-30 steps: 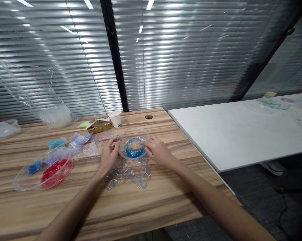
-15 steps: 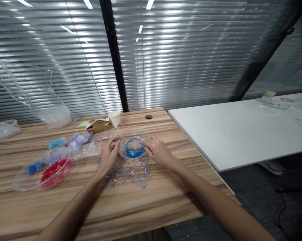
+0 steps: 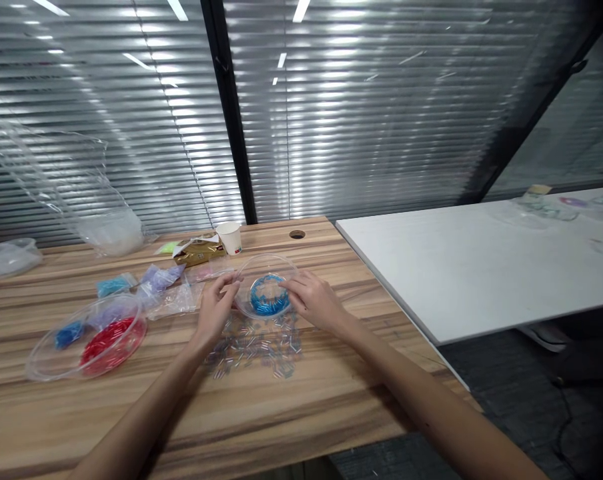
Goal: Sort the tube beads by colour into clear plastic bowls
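Note:
Between my hands stands a clear round plastic bowl (image 3: 244, 267) with a ring of small blue tube beads (image 3: 267, 307) around its bottom. My left hand (image 3: 218, 305) is closed at the bowl's left rim, thumb and fingers on its edge. Over the right side of the bowl, my right hand (image 3: 311, 299) has its fingertips pinched together just above the beads. Whatever lies between those fingertips is too small to make out. Loose clear, shiny tube beads (image 3: 256, 350) are scattered on the wooden table (image 3: 261, 420) in front of the bowl.
On the left, a clear lid (image 3: 34, 360) overlaps a dish of red beads (image 3: 109, 347). Several small bead bags, among them a purple bag (image 3: 156, 280), lie behind it. Farther back are a gold packet (image 3: 199, 251) and a paper cup (image 3: 230, 238). A white table (image 3: 461, 267) adjoins on the right.

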`<state>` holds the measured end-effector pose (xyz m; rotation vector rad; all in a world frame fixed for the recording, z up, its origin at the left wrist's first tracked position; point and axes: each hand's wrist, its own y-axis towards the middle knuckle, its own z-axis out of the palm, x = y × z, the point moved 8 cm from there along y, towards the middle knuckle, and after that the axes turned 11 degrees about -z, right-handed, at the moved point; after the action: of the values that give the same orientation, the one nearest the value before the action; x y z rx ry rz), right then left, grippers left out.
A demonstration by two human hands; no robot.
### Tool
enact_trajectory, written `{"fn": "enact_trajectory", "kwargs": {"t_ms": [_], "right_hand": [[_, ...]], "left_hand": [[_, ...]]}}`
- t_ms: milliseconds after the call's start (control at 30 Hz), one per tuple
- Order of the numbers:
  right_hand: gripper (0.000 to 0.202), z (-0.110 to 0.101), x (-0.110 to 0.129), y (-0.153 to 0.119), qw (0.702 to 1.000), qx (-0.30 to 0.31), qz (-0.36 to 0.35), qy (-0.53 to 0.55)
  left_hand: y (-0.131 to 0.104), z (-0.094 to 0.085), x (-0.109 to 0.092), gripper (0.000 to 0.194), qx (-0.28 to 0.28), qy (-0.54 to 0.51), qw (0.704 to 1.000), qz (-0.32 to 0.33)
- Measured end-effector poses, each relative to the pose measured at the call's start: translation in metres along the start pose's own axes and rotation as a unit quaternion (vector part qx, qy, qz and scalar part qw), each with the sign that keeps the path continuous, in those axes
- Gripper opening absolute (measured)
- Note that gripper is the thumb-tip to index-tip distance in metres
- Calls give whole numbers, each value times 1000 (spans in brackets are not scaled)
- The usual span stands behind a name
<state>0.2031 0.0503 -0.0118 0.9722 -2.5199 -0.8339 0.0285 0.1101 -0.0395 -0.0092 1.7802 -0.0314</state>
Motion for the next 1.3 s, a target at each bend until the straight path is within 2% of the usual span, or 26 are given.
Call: {"fn": "enact_trajectory", "kwargs": {"t_ms": [300, 433, 533, 767, 900, 1067, 1300], "right_hand": [[29, -14, -2, -2, 998, -61, 26, -2], [28, -25, -5, -5, 990, -128, 31, -52], [26, -31, -2, -6, 982, -149, 16, -113], [18, -32, 13, -2, 977, -111, -39, -180], [19, -26, 15, 1, 977, -63, -24, -203], [18, -16, 19, 4, 986, -5, -25, -166], [21, -19, 19, 5, 991, -4, -8, -130]], "left_hand": [[-2, 0, -3, 43, 13, -53, 998, 4], [-6, 0, -10, 46, 6, -65, 998, 15], [-12, 2, -17, 48, 10, -62, 997, 36], [-23, 12, -25, 45, 53, -58, 992, 95], [-27, 21, -28, 36, 85, -45, 985, 147], [-38, 32, -30, 31, 111, -30, 975, 188], [-48, 38, -30, 28, 123, -50, 968, 211]]}}
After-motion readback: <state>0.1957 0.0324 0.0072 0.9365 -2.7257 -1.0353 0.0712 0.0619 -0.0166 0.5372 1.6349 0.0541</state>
